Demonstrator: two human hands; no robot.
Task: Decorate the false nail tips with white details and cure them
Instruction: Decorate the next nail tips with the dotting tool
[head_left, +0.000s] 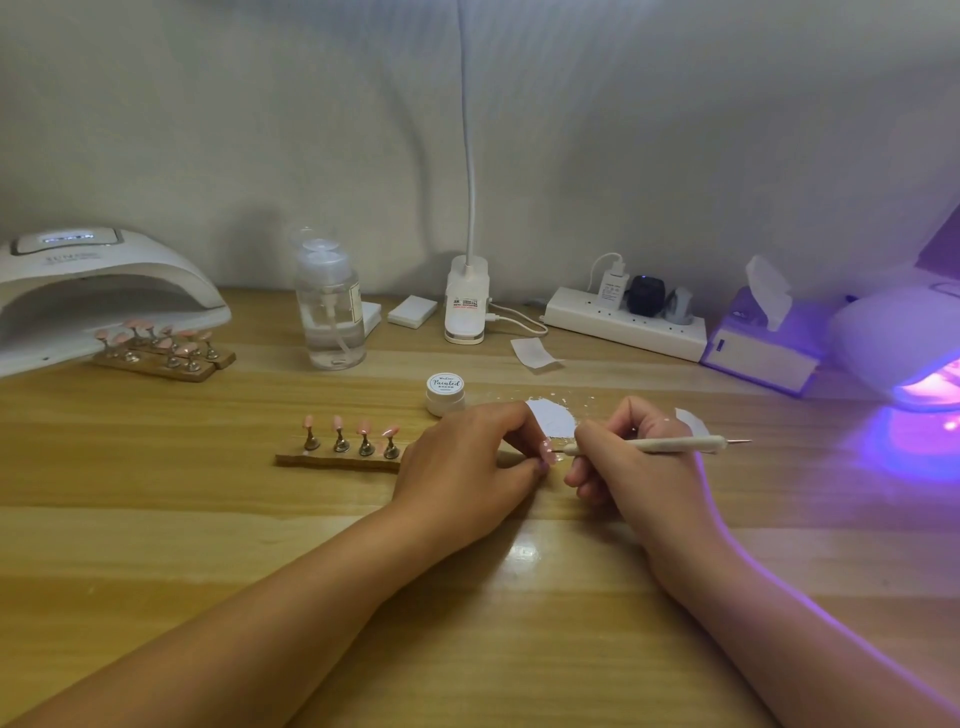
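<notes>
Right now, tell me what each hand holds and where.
Left hand pinches a nail tip, exact spot hidden; right hand grips the pen near its working end.

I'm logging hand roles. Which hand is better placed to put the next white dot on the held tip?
The right hand: it grips the dotting pen, whose point sits at the pink nail tip. The left hand is busy pinching that tip steady.

The nail stand lies mid desk, the jar behind its right end. The left lamp and right lamp stand at the side edges.
</notes>
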